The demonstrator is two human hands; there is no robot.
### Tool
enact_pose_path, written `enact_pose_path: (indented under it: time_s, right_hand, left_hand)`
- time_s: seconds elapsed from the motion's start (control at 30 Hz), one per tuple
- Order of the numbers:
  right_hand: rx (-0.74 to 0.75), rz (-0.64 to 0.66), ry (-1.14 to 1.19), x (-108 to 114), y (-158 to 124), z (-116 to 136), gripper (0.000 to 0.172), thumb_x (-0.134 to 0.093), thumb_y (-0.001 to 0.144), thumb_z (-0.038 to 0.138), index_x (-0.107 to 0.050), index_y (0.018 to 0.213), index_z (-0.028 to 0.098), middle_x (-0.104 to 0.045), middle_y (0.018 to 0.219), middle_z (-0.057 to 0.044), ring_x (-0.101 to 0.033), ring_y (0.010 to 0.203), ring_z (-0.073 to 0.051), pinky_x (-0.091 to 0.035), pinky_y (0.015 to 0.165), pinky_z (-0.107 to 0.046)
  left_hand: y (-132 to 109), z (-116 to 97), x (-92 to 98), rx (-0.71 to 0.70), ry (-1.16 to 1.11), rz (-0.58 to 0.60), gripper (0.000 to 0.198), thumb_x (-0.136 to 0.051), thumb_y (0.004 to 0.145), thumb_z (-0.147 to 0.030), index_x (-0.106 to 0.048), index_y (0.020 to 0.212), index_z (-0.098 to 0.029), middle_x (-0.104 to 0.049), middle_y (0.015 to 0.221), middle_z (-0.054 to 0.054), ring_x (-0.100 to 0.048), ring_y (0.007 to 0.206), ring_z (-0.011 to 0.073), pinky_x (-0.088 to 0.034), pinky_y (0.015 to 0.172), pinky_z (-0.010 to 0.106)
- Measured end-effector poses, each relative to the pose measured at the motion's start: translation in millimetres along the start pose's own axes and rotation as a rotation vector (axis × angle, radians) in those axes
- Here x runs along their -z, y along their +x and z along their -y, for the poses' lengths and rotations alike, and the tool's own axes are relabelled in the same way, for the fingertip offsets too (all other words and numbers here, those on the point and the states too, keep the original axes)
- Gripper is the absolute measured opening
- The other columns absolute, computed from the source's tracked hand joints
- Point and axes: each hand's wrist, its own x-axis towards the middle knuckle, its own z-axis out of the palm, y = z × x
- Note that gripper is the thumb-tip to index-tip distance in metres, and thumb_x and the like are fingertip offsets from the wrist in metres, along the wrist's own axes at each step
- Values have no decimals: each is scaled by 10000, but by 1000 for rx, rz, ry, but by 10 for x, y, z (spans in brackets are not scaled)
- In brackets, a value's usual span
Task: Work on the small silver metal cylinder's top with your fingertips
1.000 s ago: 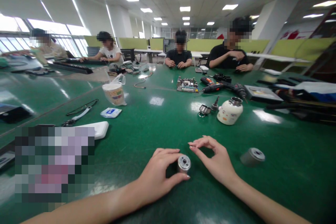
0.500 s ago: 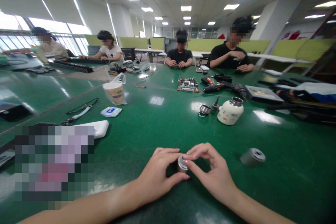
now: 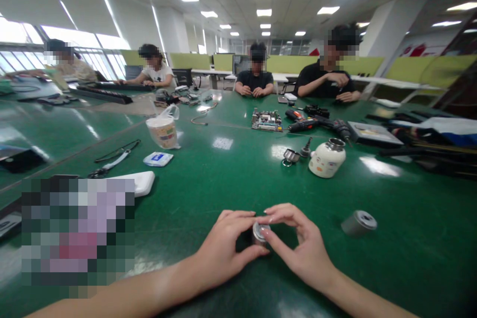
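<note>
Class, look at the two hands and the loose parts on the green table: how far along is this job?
Done: the white jar lies opened, its small metal fittings set beside it. In hand: the left hand grips a small metal cylinder while the right hand pinches its top. Left: a second grey cylinder lies untouched to the right, and nothing is back on the jar.

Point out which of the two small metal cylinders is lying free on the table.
The grey cylinder on the right lies untouched; both hands pinch the other one.
</note>
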Motion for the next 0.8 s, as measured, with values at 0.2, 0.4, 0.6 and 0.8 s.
enact_pose_path:
  time_s: [0.2,0.4,0.6,0.8]
  right_hand:
    - [-74,-150,89,54,105,-47,158,-738,809,218,-584,836,237,-720,820,-21,-737,819,-201,-596,766,-339]
    - [-264,-47,-138,185,183,-348,179,-740,793,314,-600,726,225,-767,810,-58,-751,878,-275,-557,857,-445]
    - [-262,3,-130,204,178,-428,123,-766,750,275,-654,748,224,-786,855,-58,-745,922,-284,-546,896,-465]
    - [-229,-68,-44,170,186,-337,180,-746,786,332,-618,729,219,-769,857,-77,-753,894,-269,-565,872,-449]
  left_hand:
    - [4,-15,19,27,1,25,356,-765,817,-380,-684,1129,-230,-712,1183,78,-605,1152,278,-432,986,416]
    - [-2,2,17,31,20,16,374,-765,811,-403,-682,1124,-218,-706,1186,88,-602,1155,282,-439,979,418]
    - [10,-3,12,29,18,19,369,-771,808,-392,-686,1121,-218,-709,1185,82,-602,1155,278,-437,978,412]
    - [14,-7,9,31,15,12,372,-774,805,-385,-688,1122,-209,-708,1183,95,-604,1154,283,-436,983,416]
